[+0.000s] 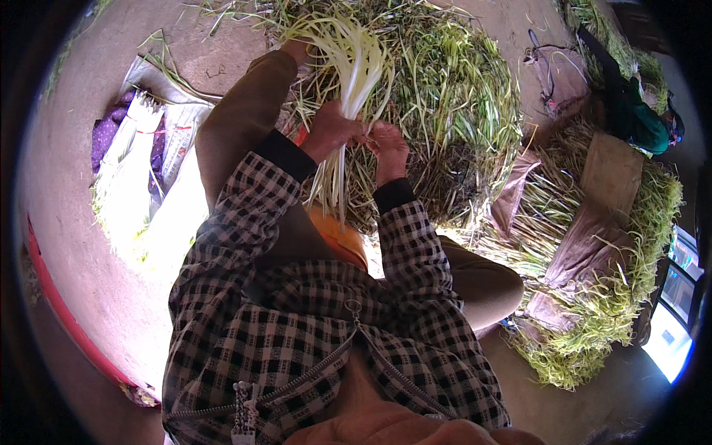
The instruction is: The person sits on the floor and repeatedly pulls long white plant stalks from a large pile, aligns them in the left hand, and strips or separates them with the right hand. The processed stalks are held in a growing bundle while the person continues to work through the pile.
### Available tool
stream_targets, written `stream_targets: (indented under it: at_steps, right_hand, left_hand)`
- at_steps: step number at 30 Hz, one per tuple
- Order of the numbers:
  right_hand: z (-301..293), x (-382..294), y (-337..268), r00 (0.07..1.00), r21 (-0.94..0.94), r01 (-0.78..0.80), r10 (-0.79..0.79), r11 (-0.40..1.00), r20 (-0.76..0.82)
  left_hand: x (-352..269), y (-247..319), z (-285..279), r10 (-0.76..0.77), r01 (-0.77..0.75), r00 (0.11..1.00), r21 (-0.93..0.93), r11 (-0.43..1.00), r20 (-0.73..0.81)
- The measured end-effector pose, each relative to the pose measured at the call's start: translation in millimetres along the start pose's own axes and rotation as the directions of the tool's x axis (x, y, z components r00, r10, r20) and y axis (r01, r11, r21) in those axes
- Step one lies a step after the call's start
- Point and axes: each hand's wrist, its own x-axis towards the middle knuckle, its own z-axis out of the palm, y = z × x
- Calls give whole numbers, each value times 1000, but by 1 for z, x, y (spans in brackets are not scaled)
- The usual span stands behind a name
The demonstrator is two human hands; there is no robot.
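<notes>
My left hand (335,132) is closed around a bunch of long leafy stalks (361,78), probably blanched chives. Their pale yellow leaves fan out beyond the fist, and thin white stems hang below it towards my lap. Close beside it, my right hand (389,149) has its thumb and fingertips pinched on a thin strand at the bunch's edge. The fingertips of both hands nearly meet. Beneath them spreads a heap of loose green and yellowed leaves (456,83). An orange cloth or sheet (339,236) shows between my legs.
Tied bundles of white stalks (130,150) lie on the left over sheeting and purple dotted cloth (108,133). At right, brown cloths (589,245) partly cover a large stack of stalks (548,194). Another person (639,117) is at the far right, near more greens.
</notes>
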Motion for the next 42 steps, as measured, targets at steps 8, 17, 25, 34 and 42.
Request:
stream_targets:
  at_steps: [8,17,25,34,42]
  right_hand:
    - [-9,-6,-10,980,90,6,12,996,-197]
    - [-78,-12,-22,924,223,39,50,974,-378]
    - [-154,-2,-48,847,155,192,-84,969,-524]
    - [-255,11,-96,733,143,333,-161,932,-661]
    - [-340,17,-156,579,-10,393,-255,920,-774]
  left_hand:
    - [-3,5,-1,-79,80,997,41,996,-14]
    - [-6,8,-6,-52,54,994,-19,998,93]
    - [-9,23,-10,-115,113,993,-108,988,-6]
    - [-11,29,-27,-53,50,999,-225,973,-3]
    - [-8,34,-35,-33,14,995,-202,979,-90]
